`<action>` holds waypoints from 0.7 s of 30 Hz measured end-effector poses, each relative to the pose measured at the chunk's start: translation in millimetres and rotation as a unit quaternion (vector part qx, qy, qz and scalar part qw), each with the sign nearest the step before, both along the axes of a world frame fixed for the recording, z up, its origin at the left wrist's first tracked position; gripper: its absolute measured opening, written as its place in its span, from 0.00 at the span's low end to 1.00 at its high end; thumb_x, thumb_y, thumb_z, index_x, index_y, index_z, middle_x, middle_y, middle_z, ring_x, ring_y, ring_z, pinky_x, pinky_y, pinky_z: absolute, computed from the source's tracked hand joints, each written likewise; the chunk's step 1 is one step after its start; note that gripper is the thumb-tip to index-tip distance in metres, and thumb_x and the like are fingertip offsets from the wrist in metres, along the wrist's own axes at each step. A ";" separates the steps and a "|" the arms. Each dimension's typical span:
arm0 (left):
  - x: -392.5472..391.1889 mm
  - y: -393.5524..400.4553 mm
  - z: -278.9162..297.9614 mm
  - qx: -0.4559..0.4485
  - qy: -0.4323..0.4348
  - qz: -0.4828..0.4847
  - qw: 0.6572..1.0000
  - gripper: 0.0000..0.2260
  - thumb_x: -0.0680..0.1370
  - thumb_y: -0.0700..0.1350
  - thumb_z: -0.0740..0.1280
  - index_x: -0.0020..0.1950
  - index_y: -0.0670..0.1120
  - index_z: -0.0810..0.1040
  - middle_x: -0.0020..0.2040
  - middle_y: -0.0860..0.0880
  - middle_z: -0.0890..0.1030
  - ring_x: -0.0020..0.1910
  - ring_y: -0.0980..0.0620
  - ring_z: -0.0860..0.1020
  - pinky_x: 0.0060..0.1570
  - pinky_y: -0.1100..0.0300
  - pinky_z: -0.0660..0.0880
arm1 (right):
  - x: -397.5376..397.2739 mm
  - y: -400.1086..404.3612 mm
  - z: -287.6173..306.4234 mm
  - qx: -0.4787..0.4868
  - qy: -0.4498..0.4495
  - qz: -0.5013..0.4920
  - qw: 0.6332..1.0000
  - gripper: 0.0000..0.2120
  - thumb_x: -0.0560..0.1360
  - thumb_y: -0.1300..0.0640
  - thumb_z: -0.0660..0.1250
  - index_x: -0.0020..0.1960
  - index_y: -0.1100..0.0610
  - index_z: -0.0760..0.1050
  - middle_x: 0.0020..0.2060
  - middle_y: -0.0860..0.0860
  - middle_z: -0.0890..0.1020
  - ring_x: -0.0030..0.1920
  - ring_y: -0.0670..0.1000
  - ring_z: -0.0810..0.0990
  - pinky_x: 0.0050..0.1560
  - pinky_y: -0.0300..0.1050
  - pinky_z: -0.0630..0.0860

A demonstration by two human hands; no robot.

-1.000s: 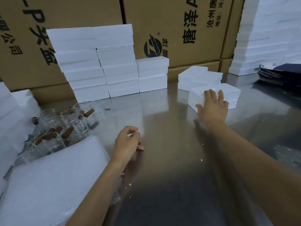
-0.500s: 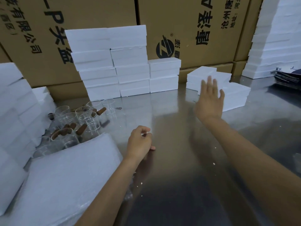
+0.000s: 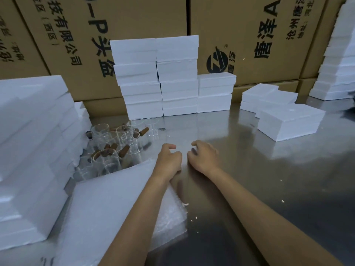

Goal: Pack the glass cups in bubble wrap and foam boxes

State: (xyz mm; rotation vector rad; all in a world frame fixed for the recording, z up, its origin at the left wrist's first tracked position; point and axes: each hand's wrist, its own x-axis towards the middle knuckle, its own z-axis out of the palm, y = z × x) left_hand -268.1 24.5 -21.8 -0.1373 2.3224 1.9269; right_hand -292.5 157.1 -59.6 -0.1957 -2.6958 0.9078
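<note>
My left hand and right hand rest side by side on the steel table, fingers loosely curled; whether they pinch anything I cannot tell. The glass cups with brown handles cluster just left of my left hand, behind the stack of bubble wrap under my left forearm. Foam boxes are stacked at the back against cardboard cartons

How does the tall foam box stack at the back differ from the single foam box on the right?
The back stack stands several boxes high against the cartons; the right box lies alone, low, on the open table, turned at an angle. Both are white foam.
</note>
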 end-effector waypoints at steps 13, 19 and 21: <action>-189.6 -53.3 124.5 -0.060 0.189 0.178 0.964 0.22 0.80 0.39 0.60 0.74 0.44 0.63 0.60 0.41 0.75 0.45 0.48 0.74 0.45 0.55 0.73 | -158.1 58.0 151.6 -0.215 0.078 0.018 0.973 0.30 0.78 0.51 0.66 0.76 0.57 0.59 0.71 0.54 0.69 0.62 0.51 0.70 0.54 0.42 0.66; -265.0 -40.3 185.6 -0.152 0.297 0.165 0.928 0.20 0.79 0.39 0.61 0.71 0.46 0.66 0.69 0.44 0.68 0.57 0.47 0.73 0.48 0.58 0.73 | -236.2 64.1 219.0 -0.249 0.120 0.016 0.961 0.39 0.75 0.53 0.67 0.79 0.56 0.49 0.59 0.51 0.69 0.57 0.53 0.71 0.51 0.46 0.70; -280.3 -37.6 206.4 -0.170 0.297 0.242 0.908 0.26 0.77 0.40 0.62 0.75 0.44 0.62 0.73 0.43 0.62 0.70 0.44 0.66 0.62 0.52 0.72 | -252.6 68.0 228.0 -0.249 0.112 0.009 0.962 0.39 0.74 0.54 0.68 0.78 0.56 0.50 0.61 0.51 0.69 0.55 0.53 0.71 0.50 0.48 0.71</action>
